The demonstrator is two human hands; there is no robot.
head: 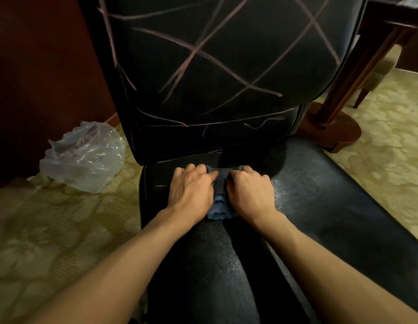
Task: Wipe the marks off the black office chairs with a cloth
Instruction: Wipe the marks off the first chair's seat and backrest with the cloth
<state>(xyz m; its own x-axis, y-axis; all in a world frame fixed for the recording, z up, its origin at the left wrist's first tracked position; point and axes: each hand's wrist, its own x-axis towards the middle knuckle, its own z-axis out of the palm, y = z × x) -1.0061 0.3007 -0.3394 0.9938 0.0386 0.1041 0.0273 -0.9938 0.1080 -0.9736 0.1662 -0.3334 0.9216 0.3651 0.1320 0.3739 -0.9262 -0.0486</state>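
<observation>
Head view: left hand [190,188] and right hand [250,189] both press a bunched blue cloth [218,206] onto the far part of the chair seat [332,195], fingers curled into it. Seat looks mostly clean (wet sheen), but the backrest [226,66] is covered in pale marks, so plenty seems left. No readable writing anywhere.

Both hands cover most of the crumpled blue cloth [219,206]. The marked black leather backrest [226,66] is cut off by the top edge; the dark wooden counter [395,17] by the corner.
</observation>
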